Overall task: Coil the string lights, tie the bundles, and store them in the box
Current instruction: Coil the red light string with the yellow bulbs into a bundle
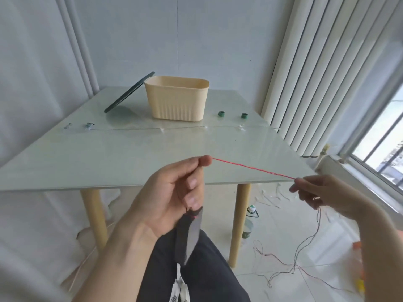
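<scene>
My left hand point(174, 192) pinches a thin red wire of the string lights point(253, 170) between thumb and forefinger, and a dark flat battery case point(190, 234) hangs below its fingers. My right hand point(316, 192) pinches the same wire further along, so it runs taut between the two hands above the table's front edge. The rest of that wire trails from my right hand down to the floor. A second string of lights point(185, 128) lies stretched across the table. Behind it stands the open beige box point(176, 99), with its dark lid point(128, 92) leaning against its left side.
Two small green rolls point(221, 114) point(244, 115) sit on the pale glass table point(109, 162) right of the box. Loose wires and a bottle point(248, 223) lie on the floor by the right table leg. A radiator and a window stand at the right.
</scene>
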The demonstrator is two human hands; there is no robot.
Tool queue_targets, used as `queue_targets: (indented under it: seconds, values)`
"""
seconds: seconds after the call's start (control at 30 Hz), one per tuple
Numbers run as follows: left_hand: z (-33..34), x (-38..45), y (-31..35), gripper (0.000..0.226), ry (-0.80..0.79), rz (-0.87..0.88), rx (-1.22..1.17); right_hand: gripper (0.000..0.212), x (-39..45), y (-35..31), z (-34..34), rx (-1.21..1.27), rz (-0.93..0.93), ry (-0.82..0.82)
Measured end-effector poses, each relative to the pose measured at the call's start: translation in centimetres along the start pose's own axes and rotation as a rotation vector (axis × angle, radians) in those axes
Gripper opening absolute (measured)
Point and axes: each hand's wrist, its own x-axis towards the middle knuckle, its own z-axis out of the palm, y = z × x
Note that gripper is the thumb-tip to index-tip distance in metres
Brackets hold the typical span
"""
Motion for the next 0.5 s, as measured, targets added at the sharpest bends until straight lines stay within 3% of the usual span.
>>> queue_targets:
  seconds: [0.1, 0.17, 0.27, 0.37, 0.43, 0.5]
  values:
    - [-1.6, -0.7, -1.6, 0.026, 0.041, -0.057, -0.054, 0.051, 0.2, 2.5, 1.6, 0.204, -0.054, 0.048]
    - [-2.9, -1.6, -2.5, 0.028, 0.069, -0.112, 0.025, 0.066, 0.5, 4.6, 3.2, 0.400, -0.089, 0.208]
    - [-4.5, -2.9, -3.7, 0.028, 0.103, -0.205, 0.204, 0.042, 1.0, 7.2, 6.3, 0.616, -0.065, 0.388]
    - [-5.6, -3.5, -4.6, 0.017, 0.140, -0.251, 0.305, 0.006, 1.1, 8.1, 9.9, 0.417, 0.008, 0.444]
    - [-6.0, -3.4, -5.0, 0.018, 0.216, -0.251, 0.293, 0.019, 1.0, 7.4, 12.3, 0.254, -0.020, 0.419]
    - [-6.2, -3.0, -5.5, 0.023, 0.279, -0.251, 0.245, 0.017, 0.3, 5.0, 15.0, 0.213, -0.109, 0.286]
